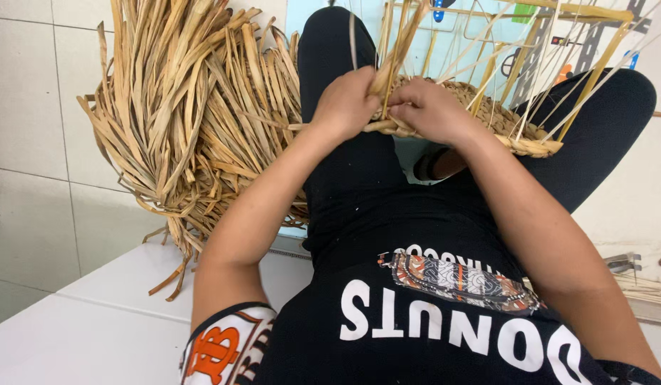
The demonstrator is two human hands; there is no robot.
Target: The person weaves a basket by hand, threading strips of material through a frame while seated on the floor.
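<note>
One woven basket (487, 117) on the lap — left hand (347, 105) and right hand (431, 110), each grip clenched on its rim strands (392, 68).

The woven basket (487, 117) rests on the person's lap, both hands at its near rim. A bundle of straw strips (195, 107) lies left of the legs on the floor (31, 142).

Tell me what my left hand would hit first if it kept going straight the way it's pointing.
Probably the upright straw strands it already grips at the woven basket rim; the left hand points up and inward there. Depth is unclear.
</note>
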